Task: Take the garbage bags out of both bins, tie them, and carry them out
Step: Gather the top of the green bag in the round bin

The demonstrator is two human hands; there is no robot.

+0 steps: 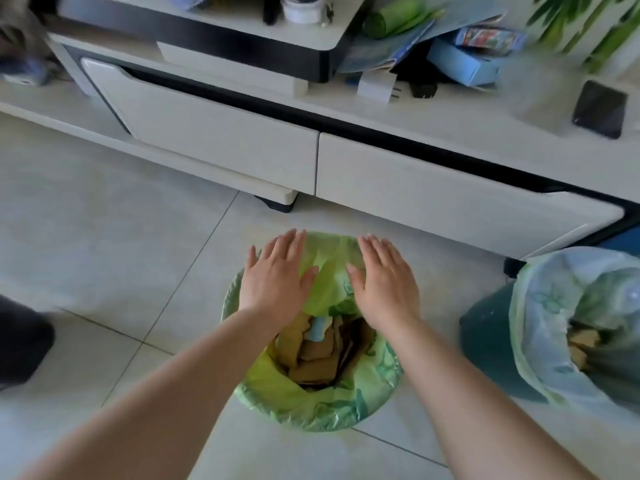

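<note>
A green garbage bag (311,407) lines a round bin on the floor right below me, folded over its rim. Brown cardboard scraps (318,358) fill it. My left hand (275,275) and my right hand (384,282) hover flat over the bag's far edge, palms down, fingers spread, holding nothing. A second bin (488,344), dark teal, stands at the right with a pale translucent bag (550,327) draped over its rim and brown scraps inside.
A low white cabinet (433,181) with drawers runs across the back, close behind the bins. On its top lie a black phone (601,109), blue boxes (464,64) and papers. A dark object (20,341) sits at the left edge on the tiled floor.
</note>
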